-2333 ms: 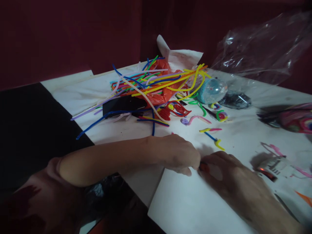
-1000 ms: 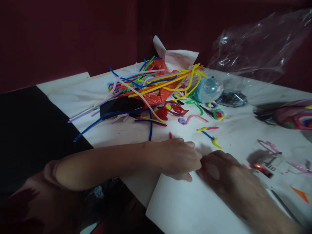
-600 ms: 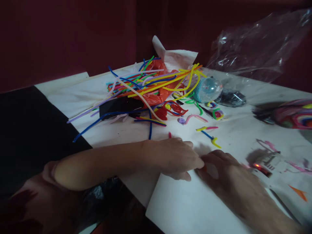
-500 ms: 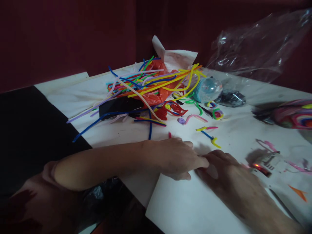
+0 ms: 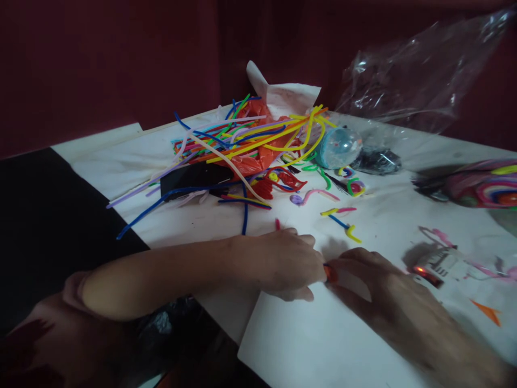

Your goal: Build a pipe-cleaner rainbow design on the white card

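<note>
Over a sheet of white paper [image 5: 307,339], my left hand [image 5: 286,265] and my right hand [image 5: 367,280] meet near the middle of the view. A small orange and dark piece [image 5: 330,274] shows between them. The right thumb and fingers pinch it from the right. My left fingertips are closed against its left end, partly hidden behind the hand. Just beyond the hands lie short yellow, blue and pink pipe cleaner pieces [image 5: 338,220].
Colourful pipe cleaners [image 5: 242,141] are heaped on an orange bag at the back. Beside them are a clear blue-tinted container [image 5: 339,147] and clear plastic [image 5: 407,81]. A glowing device [image 5: 434,268] and an orange scrap [image 5: 487,311] lie right.
The hands have drawn slightly apart, and the orange piece now shows between them. The whole scene has shifted a little left in view.
</note>
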`<action>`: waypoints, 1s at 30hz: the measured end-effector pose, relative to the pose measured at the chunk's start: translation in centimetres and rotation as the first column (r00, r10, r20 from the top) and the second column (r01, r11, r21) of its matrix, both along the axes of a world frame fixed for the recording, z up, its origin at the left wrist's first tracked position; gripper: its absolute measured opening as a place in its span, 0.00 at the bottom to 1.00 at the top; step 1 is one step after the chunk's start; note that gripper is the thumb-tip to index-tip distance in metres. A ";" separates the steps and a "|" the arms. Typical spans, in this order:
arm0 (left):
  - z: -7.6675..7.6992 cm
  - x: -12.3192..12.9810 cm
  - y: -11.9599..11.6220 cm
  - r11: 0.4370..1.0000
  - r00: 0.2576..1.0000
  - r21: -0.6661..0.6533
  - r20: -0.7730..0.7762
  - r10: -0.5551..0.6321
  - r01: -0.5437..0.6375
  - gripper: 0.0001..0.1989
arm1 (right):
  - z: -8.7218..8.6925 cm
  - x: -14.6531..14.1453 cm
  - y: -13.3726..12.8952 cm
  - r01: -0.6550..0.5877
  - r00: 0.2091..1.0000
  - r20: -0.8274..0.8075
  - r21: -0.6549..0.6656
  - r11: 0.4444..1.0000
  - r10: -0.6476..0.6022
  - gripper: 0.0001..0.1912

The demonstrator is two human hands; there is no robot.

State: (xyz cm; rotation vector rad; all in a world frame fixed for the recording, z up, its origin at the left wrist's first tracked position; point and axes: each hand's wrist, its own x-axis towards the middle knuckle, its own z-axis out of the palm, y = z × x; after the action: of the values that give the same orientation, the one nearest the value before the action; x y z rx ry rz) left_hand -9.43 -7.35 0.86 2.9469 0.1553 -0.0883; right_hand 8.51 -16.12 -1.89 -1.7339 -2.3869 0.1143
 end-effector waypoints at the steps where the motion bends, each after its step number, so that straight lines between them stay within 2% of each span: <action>1: -0.1 0.0 0.2 1.000 1.000 -0.031 -0.001 0.000 0.000 0.09 | 0.0 0.0 0.0 -0.001 1.000 0.006 -0.002 1.000 0.001 0.14; 6: -1.2 0.5 1.4 0.988 0.994 -0.146 0.091 0.062 -0.048 0.11 | -0.2 0.3 0.2 -0.039 0.999 0.027 0.050 0.998 0.037 0.12; 11: -2.5 1.3 1.5 0.998 0.976 -0.067 0.214 0.036 -0.022 0.07 | -0.6 0.7 0.6 -0.085 0.996 0.040 0.059 0.995 0.082 0.13; 14: -2.5 1.5 1.3 0.999 0.971 -0.051 0.236 0.027 -0.015 0.06 | -0.5 0.6 0.6 -0.097 0.995 0.033 0.059 0.994 0.096 0.12; 21: -2.0 1.7 1.4 0.993 0.982 -0.110 0.178 0.059 -0.040 0.06 | 0.4 -0.3 0.3 -0.092 0.996 0.000 0.091 0.992 0.092 0.13; 26: -2.4 1.8 1.3 1.000 0.966 -0.025 0.257 0.004 0.002 0.05 | 0.1 -0.2 0.4 -0.074 0.997 0.008 0.093 0.993 0.074 0.13; 30: -2.4 1.8 1.0 0.999 0.969 0.029 0.248 0.006 -0.014 0.06 | 0.1 -0.2 0.4 -0.081 0.997 0.023 0.106 0.991 0.079 0.12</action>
State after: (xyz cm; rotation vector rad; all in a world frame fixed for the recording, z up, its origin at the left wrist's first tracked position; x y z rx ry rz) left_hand -7.59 -6.36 -1.54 2.9542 0.1360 0.2853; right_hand 8.27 -15.72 -1.76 -1.5996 -2.4290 -0.0187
